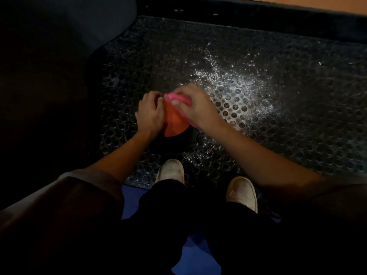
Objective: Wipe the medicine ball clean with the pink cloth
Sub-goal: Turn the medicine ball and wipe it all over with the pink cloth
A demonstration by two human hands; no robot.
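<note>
Wiping underway: right hand grips pink cloth on medicine ball top; left hand fingers curl, steadying it; lower part seemingly unwiped.

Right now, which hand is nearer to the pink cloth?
Right. The right hand grips the pink cloth on the medicine ball; the left hand holds the ball's left side.

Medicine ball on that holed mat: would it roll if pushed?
Probably: the medicine ball looks round, and the left hand holds its side as if steadying it. The perforated mat may slow it. The right hand presses the pink cloth on without denting it, so likely firm.
</note>
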